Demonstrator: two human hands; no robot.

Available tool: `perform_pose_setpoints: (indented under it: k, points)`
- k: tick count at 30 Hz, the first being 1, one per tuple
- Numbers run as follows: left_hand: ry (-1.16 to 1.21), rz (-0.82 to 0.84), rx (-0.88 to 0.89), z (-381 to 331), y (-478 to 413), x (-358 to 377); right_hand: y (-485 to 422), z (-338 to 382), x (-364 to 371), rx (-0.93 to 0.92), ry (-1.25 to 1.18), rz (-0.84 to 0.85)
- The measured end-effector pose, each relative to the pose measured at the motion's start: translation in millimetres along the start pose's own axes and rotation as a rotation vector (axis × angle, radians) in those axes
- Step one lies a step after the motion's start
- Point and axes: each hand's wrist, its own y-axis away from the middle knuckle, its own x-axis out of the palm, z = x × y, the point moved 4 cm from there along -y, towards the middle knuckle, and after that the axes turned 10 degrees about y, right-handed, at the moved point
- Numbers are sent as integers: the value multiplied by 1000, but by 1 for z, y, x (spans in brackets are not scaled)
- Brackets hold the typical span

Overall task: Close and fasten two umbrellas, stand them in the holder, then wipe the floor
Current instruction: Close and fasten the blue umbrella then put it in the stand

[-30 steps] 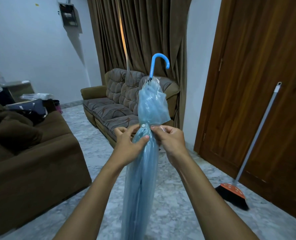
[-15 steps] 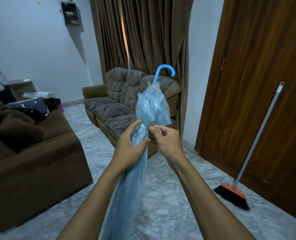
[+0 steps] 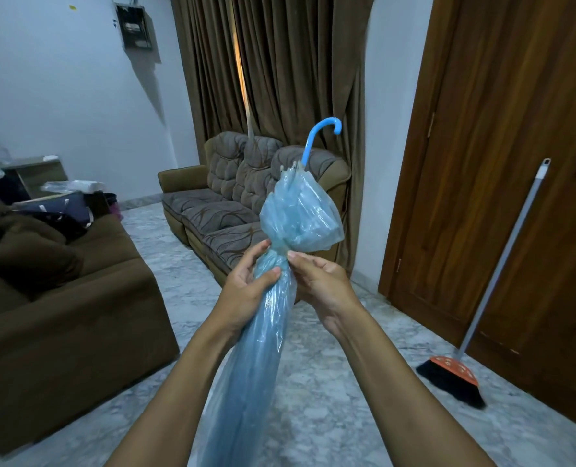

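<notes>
Floor (image 3: pixel 330 416): pale marble, sofas (image 3: pixel 61 315) along its left edge, wooden door (image 3: pixel 498 197) at its right edge
Umbrella (image 3: pixel 249 372): blue, folded, held tilted over the floor's middle, hooked handle (image 3: pixel 320 133) uppermost; no holder in view
Broom (image 3: pixel 455 375): leaning against the door at the floor's right edge
Left hand (image 3: pixel 246 291): curled round the gathered canopy (image 3: pixel 300 214) just below its cinched waist
Right hand (image 3: pixel 323 288): pinching that waist, thumb (image 3: pixel 295 255) on its near side; strap not discernible
Risk: should the pinch slacken before the fastening holds, the slick canopy would likely billow loose again
</notes>
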Motion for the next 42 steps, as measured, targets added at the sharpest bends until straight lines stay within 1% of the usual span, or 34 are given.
perform_pose_setpoints:
  k: [1,4,5,8,12,14,16,17,19,21,23,26,30,32,33,34,35,37,38,40,42]
  points:
    - [-82,7,2,0,-1,0,0,1,-1,-16,16,-20]
    - [-526,-52,11,-2,-8,-7,1,2,-3,-56,66,-112]
    - [-617,-70,40,-5,-9,-7,1,2,-4,-66,77,-137]
    - [-738,-79,152,-12,-5,1,2,4,-4,-95,109,-204]
    - [-806,-54,145,-14,0,14,2,14,0,-179,255,-264]
    - [-790,-60,210,-19,1,16,2,22,1,-227,318,-230]
    - [-683,-72,269,-25,2,15,0,26,1,-256,346,-142]
    - [-612,-75,269,-27,3,13,-2,27,1,-255,334,-108]
    - [-468,-70,239,-31,3,10,-2,30,-2,-224,229,-81]
    - [-318,-54,197,-32,2,8,-2,28,-2,-142,28,-62]
    - [-149,-13,157,-32,2,9,0,27,0,-94,-93,-30]
    - [48,29,57,-25,3,9,3,29,0,-89,-101,11]
    - [127,100,-94,-9,2,6,5,25,1,-42,-56,1]
    - [124,116,-176,-6,1,4,5,24,-1,-52,-19,-30]
    - [84,116,-188,-4,-1,2,6,25,-3,-72,9,-57]
    - [-16,98,-162,-4,-4,-1,7,26,-4,-96,38,-87]
    - [-164,56,-103,-5,-7,-4,8,27,-6,-117,63,-117]
    - [-438,-84,49,-13,-9,-5,9,28,-6,-151,105,-177]
    - [-509,-119,125,-18,-6,-1,8,28,-5,-159,124,-200]
    - [-555,-100,198,-21,-3,8,7,28,-3,-177,166,-242]
    - [-550,-67,187,-20,-1,12,6,31,-2,-207,200,-272]
